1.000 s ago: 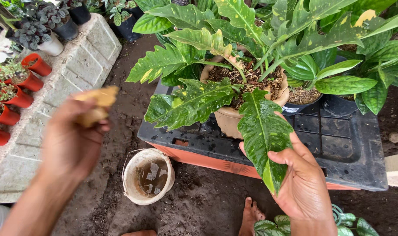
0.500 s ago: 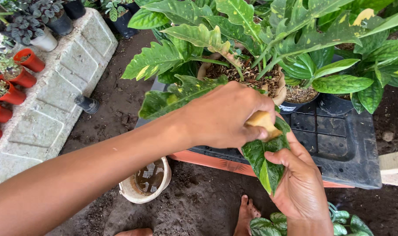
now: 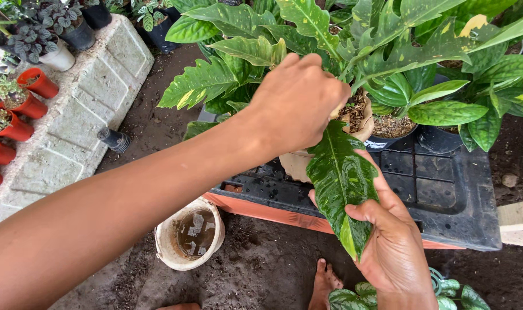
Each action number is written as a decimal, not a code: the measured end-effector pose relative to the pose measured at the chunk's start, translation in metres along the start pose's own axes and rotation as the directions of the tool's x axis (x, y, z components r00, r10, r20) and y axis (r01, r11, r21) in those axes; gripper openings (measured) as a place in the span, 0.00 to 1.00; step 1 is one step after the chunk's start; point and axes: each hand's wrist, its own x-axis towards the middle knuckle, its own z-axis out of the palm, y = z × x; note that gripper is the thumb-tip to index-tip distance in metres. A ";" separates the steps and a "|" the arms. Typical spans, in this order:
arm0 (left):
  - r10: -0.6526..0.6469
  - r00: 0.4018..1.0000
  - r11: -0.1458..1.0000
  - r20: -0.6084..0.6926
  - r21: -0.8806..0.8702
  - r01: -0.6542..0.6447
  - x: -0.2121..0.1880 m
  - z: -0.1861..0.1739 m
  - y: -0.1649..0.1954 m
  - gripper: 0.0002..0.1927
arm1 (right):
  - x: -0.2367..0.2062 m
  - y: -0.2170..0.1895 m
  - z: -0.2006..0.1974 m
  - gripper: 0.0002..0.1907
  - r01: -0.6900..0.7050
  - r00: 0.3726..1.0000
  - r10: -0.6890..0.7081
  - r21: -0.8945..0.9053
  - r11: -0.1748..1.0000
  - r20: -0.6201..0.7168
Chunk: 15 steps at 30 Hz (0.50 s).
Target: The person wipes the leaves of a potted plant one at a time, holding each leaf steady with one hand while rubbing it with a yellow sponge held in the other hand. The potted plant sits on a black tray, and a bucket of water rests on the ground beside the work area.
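Note:
A large green leaf [image 3: 339, 178] with yellow speckles hangs down from a plant in a tan pot [image 3: 296, 163]. My right hand [image 3: 393, 247] holds the leaf's tip from below, thumb on its edge. My left hand [image 3: 296, 103] is closed at the leaf's base, over the pot's rim. Only a sliver of the tan sponge [image 3: 337, 110] shows under its fingers. The pot stands on a black plastic tray [image 3: 450, 201] among other leafy potted plants.
A dirty white bucket [image 3: 189, 235] with murky water sits on the soil below the tray. A concrete ledge [image 3: 72, 132] at left carries red pots [image 3: 20, 129] and dark plants. A small black pot [image 3: 113, 139] lies beside it. My bare foot [image 3: 324, 281] is near the bottom.
My left hand swung from the left, above the bucket, over to the leaf with the sponge and has now slid up to the leaf's base. My right hand kept hold of the leaf.

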 end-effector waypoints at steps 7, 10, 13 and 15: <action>-0.165 0.950 0.903 0.264 -0.348 0.253 0.012 0.000 -0.007 0.13 | -0.001 0.002 -0.007 0.44 -0.008 0.999 0.005 -0.066 0.998 -0.044; -0.206 0.949 0.960 0.239 -0.139 0.244 0.014 0.002 -0.008 0.11 | 0.001 0.002 -0.009 0.42 0.007 1.000 -0.006 -0.053 0.999 0.023; -0.124 0.931 0.961 0.344 -0.192 0.199 0.015 0.005 -0.006 0.16 | 0.001 0.003 -0.009 0.40 0.028 0.997 -0.025 -0.041 0.999 0.069; -0.128 0.940 0.896 0.315 -0.369 0.246 0.015 0.006 -0.006 0.11 | 0.000 0.003 -0.007 0.40 -0.006 0.998 0.004 -0.037 0.999 -0.057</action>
